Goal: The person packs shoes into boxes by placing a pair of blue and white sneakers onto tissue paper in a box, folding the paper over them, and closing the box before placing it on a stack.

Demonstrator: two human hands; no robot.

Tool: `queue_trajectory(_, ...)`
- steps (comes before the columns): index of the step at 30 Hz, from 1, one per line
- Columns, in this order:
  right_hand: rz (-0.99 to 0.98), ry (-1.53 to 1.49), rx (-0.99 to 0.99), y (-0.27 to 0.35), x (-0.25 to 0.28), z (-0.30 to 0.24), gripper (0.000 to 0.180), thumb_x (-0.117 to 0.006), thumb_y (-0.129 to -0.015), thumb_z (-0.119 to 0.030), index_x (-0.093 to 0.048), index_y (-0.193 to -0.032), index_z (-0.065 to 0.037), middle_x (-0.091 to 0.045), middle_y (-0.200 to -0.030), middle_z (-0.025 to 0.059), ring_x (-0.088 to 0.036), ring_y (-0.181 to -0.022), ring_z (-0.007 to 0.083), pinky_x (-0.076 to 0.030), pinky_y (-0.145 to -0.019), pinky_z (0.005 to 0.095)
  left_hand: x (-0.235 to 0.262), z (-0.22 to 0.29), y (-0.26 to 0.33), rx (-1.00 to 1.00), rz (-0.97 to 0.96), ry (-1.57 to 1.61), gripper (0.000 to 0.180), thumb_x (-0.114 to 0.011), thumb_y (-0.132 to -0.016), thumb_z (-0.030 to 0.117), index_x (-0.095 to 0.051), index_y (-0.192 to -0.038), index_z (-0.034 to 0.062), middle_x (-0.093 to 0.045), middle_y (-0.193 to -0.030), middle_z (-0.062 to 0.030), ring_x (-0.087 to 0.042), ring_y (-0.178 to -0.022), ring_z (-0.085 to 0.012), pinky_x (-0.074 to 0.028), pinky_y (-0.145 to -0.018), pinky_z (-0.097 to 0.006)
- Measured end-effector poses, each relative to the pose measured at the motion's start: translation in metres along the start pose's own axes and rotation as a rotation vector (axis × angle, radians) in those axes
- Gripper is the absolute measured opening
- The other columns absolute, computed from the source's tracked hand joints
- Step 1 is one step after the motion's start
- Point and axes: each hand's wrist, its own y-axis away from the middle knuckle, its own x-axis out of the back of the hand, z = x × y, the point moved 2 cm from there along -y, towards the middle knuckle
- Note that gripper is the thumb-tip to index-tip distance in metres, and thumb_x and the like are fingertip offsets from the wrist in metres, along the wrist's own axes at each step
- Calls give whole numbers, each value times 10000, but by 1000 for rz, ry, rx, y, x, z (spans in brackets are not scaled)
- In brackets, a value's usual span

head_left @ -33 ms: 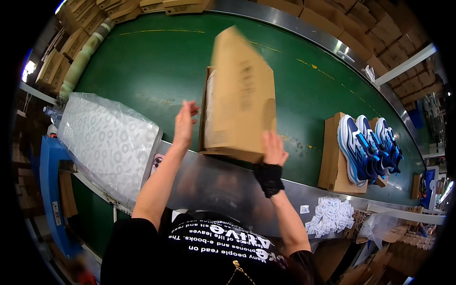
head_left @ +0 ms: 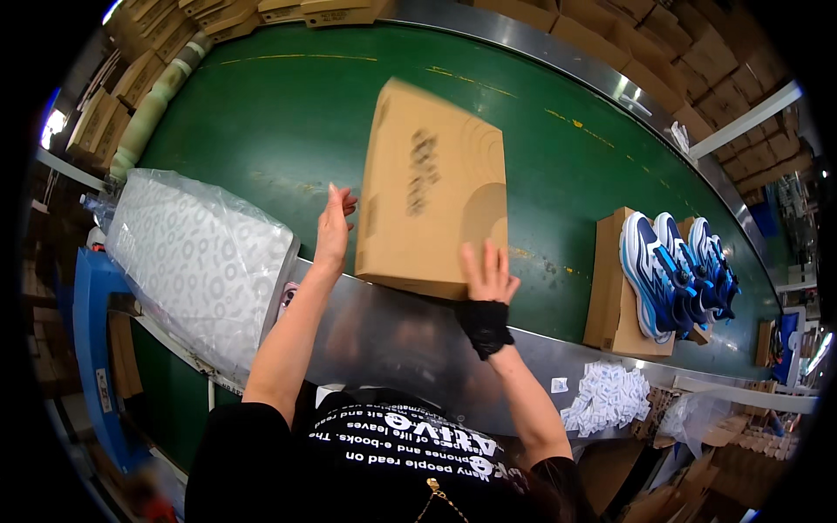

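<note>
A brown cardboard box (head_left: 436, 192) lies in front of the person, near the close edge of the green-topped table (head_left: 288, 113). Its broad lid faces up, with a blurred dark print (too smeared to make out) and faint curved lines toward the right side.

The right hand (head_left: 491, 272) rests on the lid by the near right corner, its grip unclosed, the fingers spread and laid flat on the cardboard. A black wrap (head_left: 486, 328) circles that wrist. The left hand (head_left: 336, 222) is raised just beside the box's left side, apart from it; its grip is open and holds nothing, the fingers loosely bent.

A shiny metal strip (head_left: 392, 318) runs along the near edge, between the box and the person's black shirt (head_left: 288, 471). To the left sits a pile of white sheets with grey shapes (head_left: 200, 261), under clear plastic, with a pink phone (head_left: 289, 295) partly showing beside it, near the left forearm.

Well to the right, blue and white sneakers (head_left: 645, 279) stand in a row on brown cartons (head_left: 608, 288). Nearer the person is a heap of small white packets (head_left: 606, 397), one lone packet (head_left: 559, 383) just beside it.
</note>
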Motion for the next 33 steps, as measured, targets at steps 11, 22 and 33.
queue_trajectory(11,72,148,124,9,-26,-7,634,-460,-688,15,-409,-1233,-305,-266,-1346,141,-244,-1216,396,-236,-845,628,0,-32,22,-408,-165,-660,443,-361,-876,329,-531,-877,-80,-553,-818,-286,-516,-784,-417,-420,-719,-423)
queue_trajectory(22,-65,93,277,-66,113,-31,600,-573,-606,-77,-449,-1179,-203,-443,-1224,104,-382,-1147,291,-237,-883,555,11,51,17,713,-674,288,746,-508,-653,619,-419,-1216,138,-389,-1249,-124,-353,-1130,-326,-245,-873,-584)
queue_trajectory(33,357,-279,526,-23,175,-53,569,-600,-605,16,-484,-1154,-81,-452,-1182,147,-470,-1024,274,-389,-813,342,141,101,119,286,-341,641,534,-553,-765,417,-447,-1147,59,-543,-1028,-49,-526,-917,-138,-469,-725,-283)
